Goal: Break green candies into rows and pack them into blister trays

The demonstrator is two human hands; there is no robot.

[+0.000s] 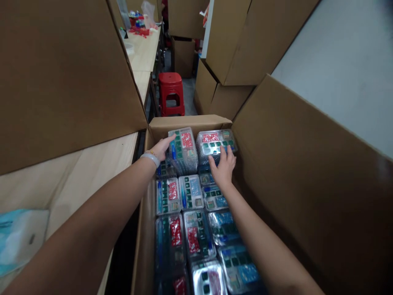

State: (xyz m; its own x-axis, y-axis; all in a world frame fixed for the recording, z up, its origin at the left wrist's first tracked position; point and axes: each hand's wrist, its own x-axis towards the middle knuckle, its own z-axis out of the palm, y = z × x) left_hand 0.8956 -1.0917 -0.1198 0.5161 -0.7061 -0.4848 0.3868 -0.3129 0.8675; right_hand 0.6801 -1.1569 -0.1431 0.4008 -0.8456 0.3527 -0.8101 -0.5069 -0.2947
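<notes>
A tall stack of clear plastic cases [187, 157] stands slightly tilted at the far end of a cardboard box [190, 121]. My left hand [162, 148] grips its left side, thumb over the top edge and the other fingers hidden. In the top case show green squares, a blue pen and a red packet. Beside it, a second stack of plastic cases [211, 141] lies against the box's right far corner. My right hand [224, 166] rests with spread fingers on its near edge. More filled cases [190, 192], some with light-blue packets, line the box below both hands.
Raised cardboard flaps [61, 82] flank the box. A pale wooden table [82, 176] bears a white-and-blue package [23, 237] on the left. Beyond are a red stool [171, 92], a farther table with red items [139, 30], and stacked cartons [233, 45].
</notes>
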